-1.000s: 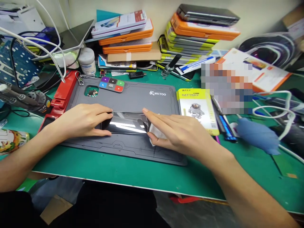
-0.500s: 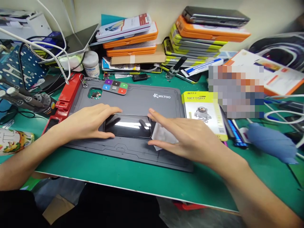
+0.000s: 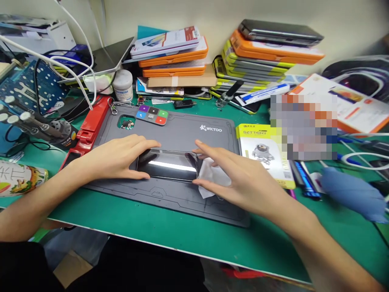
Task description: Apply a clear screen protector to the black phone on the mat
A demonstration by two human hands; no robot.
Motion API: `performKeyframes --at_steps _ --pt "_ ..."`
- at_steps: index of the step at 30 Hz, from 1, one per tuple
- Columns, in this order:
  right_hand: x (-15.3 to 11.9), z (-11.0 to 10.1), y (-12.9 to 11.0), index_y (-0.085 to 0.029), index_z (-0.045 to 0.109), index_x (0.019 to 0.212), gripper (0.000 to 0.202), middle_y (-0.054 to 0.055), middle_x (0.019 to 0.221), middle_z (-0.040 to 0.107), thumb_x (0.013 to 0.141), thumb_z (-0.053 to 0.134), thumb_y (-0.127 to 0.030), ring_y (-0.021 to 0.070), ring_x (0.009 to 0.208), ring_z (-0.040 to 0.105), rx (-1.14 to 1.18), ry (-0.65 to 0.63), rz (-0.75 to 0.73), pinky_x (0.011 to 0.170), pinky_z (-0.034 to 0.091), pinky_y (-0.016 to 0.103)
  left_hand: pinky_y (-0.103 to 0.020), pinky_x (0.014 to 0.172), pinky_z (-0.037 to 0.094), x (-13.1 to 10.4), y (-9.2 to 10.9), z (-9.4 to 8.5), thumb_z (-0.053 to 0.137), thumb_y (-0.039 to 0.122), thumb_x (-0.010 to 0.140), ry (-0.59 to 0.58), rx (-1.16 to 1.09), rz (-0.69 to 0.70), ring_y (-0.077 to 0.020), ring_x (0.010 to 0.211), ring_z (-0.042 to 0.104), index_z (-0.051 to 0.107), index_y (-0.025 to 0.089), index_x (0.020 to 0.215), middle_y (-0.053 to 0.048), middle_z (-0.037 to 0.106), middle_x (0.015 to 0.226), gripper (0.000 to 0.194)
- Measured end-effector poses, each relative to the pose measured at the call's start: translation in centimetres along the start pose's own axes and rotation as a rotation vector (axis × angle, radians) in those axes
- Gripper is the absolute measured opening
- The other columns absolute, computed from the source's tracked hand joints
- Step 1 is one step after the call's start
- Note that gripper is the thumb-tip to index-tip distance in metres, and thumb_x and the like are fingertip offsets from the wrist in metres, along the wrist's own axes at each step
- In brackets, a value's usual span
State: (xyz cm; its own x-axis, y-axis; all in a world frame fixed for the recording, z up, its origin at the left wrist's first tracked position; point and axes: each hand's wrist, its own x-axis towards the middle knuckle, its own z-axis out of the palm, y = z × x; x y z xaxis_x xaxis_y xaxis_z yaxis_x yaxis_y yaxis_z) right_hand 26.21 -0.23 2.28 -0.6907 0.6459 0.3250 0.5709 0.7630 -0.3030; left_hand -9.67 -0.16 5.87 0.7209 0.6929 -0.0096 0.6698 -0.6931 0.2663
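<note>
A smartphone with a black glossy screen faces up at the middle of a grey work mat and reflects a bright band of light. Around its left end, my left hand grips the long edges between thumb and fingers. My right hand holds the right end the same way, thumb at the near corner and fingertips at the far one. Under the right palm lies a crumpled white cloth or wipe, partly covered by that hand.
A small panel with coloured squares lies on the mat's far part. To the right are a yellow battery package and a blue air blower. Red tool, screwdrivers and a can stand left; stacked boxes line the back.
My right thumb and fingers have closed in on the phone's right corners. The reflection on the screen has shifted into one band. The whole view has moved slightly.
</note>
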Motion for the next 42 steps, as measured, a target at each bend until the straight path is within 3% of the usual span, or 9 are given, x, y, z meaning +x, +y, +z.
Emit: performKeyframes --at_steps 7,12,21,30,35,42 --pt "-0.1 0.0 0.0 -0.028 0.037 0.176 0.078 0.018 0.15 0.071 0.107 0.07 -0.044 0.0342 0.12 0.078 0.067 -0.014 0.044 0.092 0.068 0.048 -0.036 0.1 0.054 0.0 0.0 0.0 0.072 0.053 0.106 0.008 0.02 0.016 -0.0297 0.129 0.071 0.044 0.021 0.161 -0.015 0.071 0.143 0.069" --pt "0.1 0.3 0.1 -0.027 0.034 0.177 0.082 0.018 0.148 0.07 0.107 0.072 -0.048 0.035 0.13 0.073 0.106 -0.001 0.022 0.104 0.064 0.053 -0.034 0.097 0.054 0.0 0.1 0.0 0.074 0.05 0.106 0.015 0.029 0.024 -0.0291 0.125 0.072 0.045 0.02 0.16 -0.014 0.072 0.138 0.069" --pt "0.2 1.3 0.2 -0.031 0.029 0.179 0.086 0.017 0.146 0.072 0.107 0.071 -0.052 0.0375 0.131 0.071 0.114 0.022 0.034 0.107 0.062 0.059 -0.035 0.095 0.054 0.0 0.0 0.3 0.075 0.053 0.105 0.024 0.047 0.032 -0.0293 0.119 0.073 0.045 0.019 0.159 -0.013 0.073 0.132 0.071" --pt "0.1 1.5 0.3 -0.036 0.027 0.179 0.086 0.016 0.153 0.068 0.107 0.07 -0.053 0.0378 0.136 0.069 0.145 -0.066 0.063 0.111 0.06 0.062 -0.034 0.097 0.052 0.0 -0.1 0.4 0.073 0.055 0.106 0.009 0.048 0.04 -0.0298 0.123 0.072 0.043 0.02 0.164 -0.014 0.073 0.134 0.074" --pt "0.1 1.5 0.3 -0.035 0.026 0.18 0.088 0.016 0.155 0.067 0.106 0.071 -0.052 0.0377 0.138 0.068 0.125 -0.084 0.06 0.114 0.059 0.062 -0.036 0.099 0.053 0.0 0.0 0.2 0.072 0.055 0.106 -0.013 0.052 0.019 -0.0305 0.126 0.071 0.04 0.023 0.167 -0.013 0.072 0.139 0.075" --pt "0.3 1.4 0.5 -0.033 0.026 0.179 0.09 0.016 0.153 0.07 0.105 0.072 -0.056 0.038 0.136 0.07 0.116 -0.094 0.064 0.11 0.061 0.062 -0.036 0.096 0.054 -0.1 -0.3 0.3 0.068 0.057 0.107 0.007 0.041 0.031 -0.0307 0.124 0.072 0.049 0.023 0.16 -0.014 0.073 0.14 0.066"
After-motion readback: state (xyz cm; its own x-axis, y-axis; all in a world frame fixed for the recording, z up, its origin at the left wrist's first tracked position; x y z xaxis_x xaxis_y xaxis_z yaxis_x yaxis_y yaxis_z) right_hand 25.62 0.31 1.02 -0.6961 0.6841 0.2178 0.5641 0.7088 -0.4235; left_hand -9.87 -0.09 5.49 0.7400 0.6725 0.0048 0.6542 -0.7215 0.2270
